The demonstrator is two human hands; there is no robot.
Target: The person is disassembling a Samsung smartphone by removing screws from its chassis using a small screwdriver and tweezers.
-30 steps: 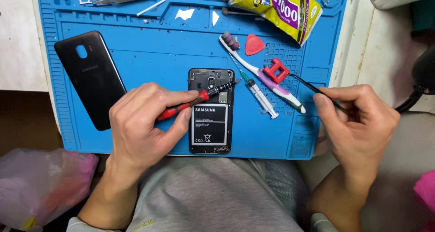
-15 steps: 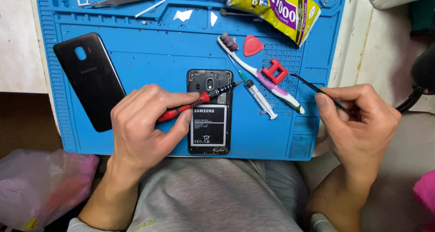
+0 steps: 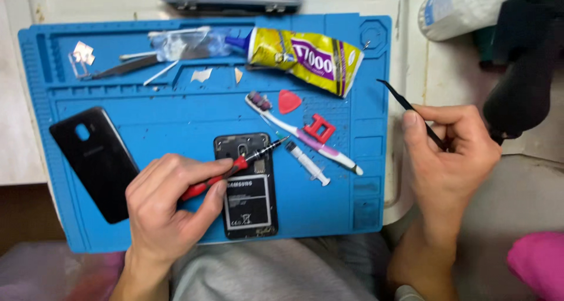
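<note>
a blue silicone repair mat with moulded compartments [image 3: 176, 130] covers most of the pale tabletop [image 3: 14, 101]. the left hand [image 3: 167, 210] rests over the mat's near edge, fingers clenched around the red handle of a small precision screwdriver [image 3: 235, 167]; its dark shaft slants up to the right, and its tip lies at the upper right corner of the opened black smartphone [image 3: 247, 186]. that phone lies face down near the mat's front middle, back removed, with the black battery showing in its lower half, and the left thumb touches its left side. the right hand [image 3: 449, 154] hovers off the mat's right edge, pinching thin black tweezers [image 3: 405, 104] between thumb and fingers, their point aimed up and left, clear of the mat.

to the left of the phone, well apart, lies the black plastic back cover [image 3: 94, 160], tilted. along the mat's far side lies a crumpled yellow glue tube with a blue nozzle [image 3: 302, 57], beside a clear plastic wrapper [image 3: 182, 42] and metal tweezers [image 3: 123, 69]. right of the phone lie a white and purple toothbrush [image 3: 305, 139], a small clear syringe [image 3: 308, 164], a red square plastic clip [image 3: 320, 127] touching the toothbrush, and a red triangular pick [image 3: 289, 101].
</note>
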